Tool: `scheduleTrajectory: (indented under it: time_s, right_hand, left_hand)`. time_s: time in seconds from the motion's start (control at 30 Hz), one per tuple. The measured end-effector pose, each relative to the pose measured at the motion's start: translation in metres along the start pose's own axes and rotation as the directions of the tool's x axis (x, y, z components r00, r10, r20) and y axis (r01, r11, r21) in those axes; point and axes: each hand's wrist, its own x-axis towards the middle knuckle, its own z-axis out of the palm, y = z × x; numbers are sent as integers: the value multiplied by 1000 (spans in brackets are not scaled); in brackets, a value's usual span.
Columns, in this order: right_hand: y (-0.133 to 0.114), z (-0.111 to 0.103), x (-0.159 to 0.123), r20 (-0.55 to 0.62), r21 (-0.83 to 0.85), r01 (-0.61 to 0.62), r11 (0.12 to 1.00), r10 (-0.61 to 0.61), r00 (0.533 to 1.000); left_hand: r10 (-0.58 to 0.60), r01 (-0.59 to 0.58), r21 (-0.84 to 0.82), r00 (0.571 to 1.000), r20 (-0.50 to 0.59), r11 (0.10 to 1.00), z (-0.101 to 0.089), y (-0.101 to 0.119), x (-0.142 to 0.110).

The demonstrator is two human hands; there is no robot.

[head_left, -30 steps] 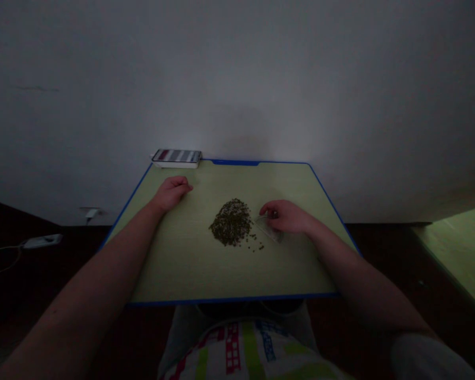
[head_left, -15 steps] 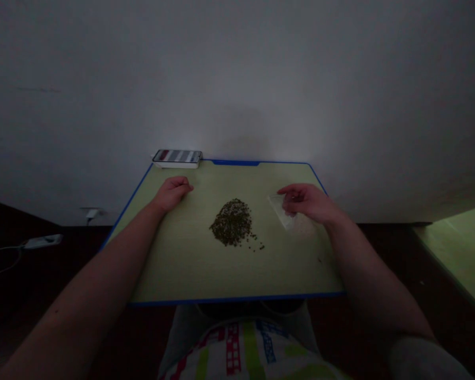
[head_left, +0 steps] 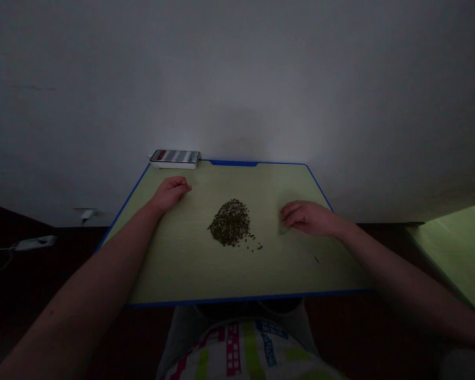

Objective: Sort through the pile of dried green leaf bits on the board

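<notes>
A heap of small dark beans or seeds [head_left: 230,224] lies in the middle of the pale folding table [head_left: 190,274], with several loose ones by its lower right side. My left hand [head_left: 171,193] is closed in a loose fist and rests on the tabletop, up and to the left of the heap, with nothing visible in it. To the right of the heap, my right hand [head_left: 303,217] pinches a small clear plastic bag [head_left: 282,229]. Only a part of the bag shows below the fingertips; the rest is hidden by the hand.
A phone [head_left: 176,156] lies on a white box [head_left: 174,164] at the table's back left corner. A pale wall [head_left: 237,79] stands behind the table. At the left, a power strip [head_left: 35,242] with cables is near the floor. A small dark speck lies near the right edge.
My right hand has moved slightly toward me with the plastic bag, which now shows less beneath the fingers. My left hand and the heap stay as they were.
</notes>
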Motion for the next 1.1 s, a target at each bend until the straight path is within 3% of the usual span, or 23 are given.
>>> scheduleTrajectory:
  time_s: [0.1,0.2,0.33,0.4,0.47,0.57,0.73,0.83,0.97,1.1]
  right_hand:
    - [3,2,-19,14,35,8,999,-9,1000]
    - [-3,0,-34,-67,33,0,999,3,998]
    - [-37,0,-52,-203,-25,-159,987,150,968]
    - [-59,6,-59,-180,-43,-263,964,251,951]
    - [-75,16,-63,-79,-39,-320,947,316,945]
    - [-79,32,-64,-79,-55,-428,902,423,903]
    - [-58,37,-58,-217,-44,-562,826,541,813]
    - [-57,31,-46,-272,-16,-583,812,557,784]
    - [-70,32,-17,-254,94,-528,844,533,807]
    - [-71,42,13,-192,97,-492,865,501,844]
  left_hand:
    - [12,-12,-2,1000,4,1000,0,0,0]
    - [12,-12,-2,1000,3,1000,0,-1,1]
    - [19,-19,10,1000,6,1000,0,-1,1]
    - [24,-24,11,1000,7,1000,0,-1,1]
    - [18,-18,10,1000,5,1000,0,-2,1]
    - [10,-10,2,1000,-3,1000,0,-2,1]
    - [15,-15,22,1000,-9,1000,1,2,-1]
    - [3,-3,26,1000,-16,1000,1,5,-2]
    - [-9,9,9,1000,-17,1000,1,4,-2]
    - [-5,5,2,1000,-8,1000,1,1,-1]
